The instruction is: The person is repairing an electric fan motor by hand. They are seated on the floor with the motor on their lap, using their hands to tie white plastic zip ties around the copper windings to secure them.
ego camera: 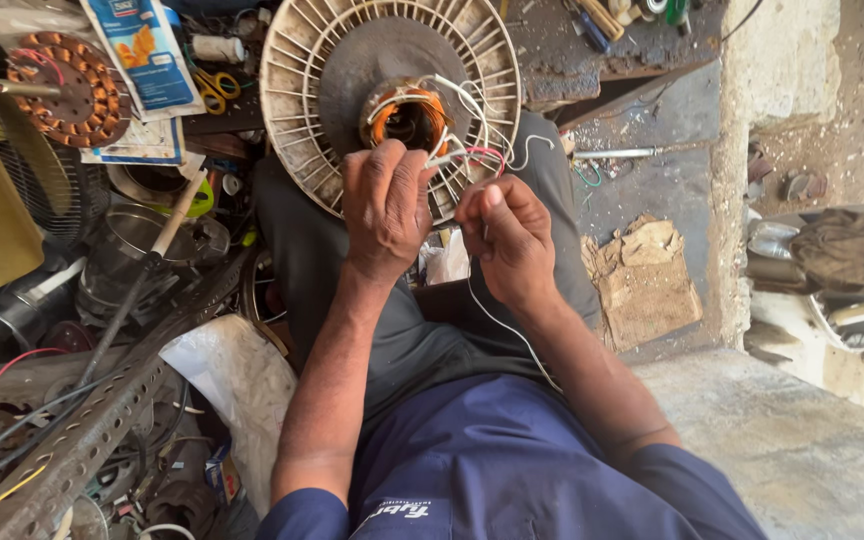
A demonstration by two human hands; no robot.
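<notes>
Pretty cramped spot: dusty grey concrete floor [652, 190] with a torn scrap of brown cardboard [647, 280] on it, rough pale concrete ledge [782, 440] at right, harsh sunlight blowing out the far right edge.

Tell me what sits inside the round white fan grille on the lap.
Inside the white fan grille, a dark hub carries a copper-wound motor coil with white and red wires leading out. The left hand and right hand cover the grille's lower part.
</notes>
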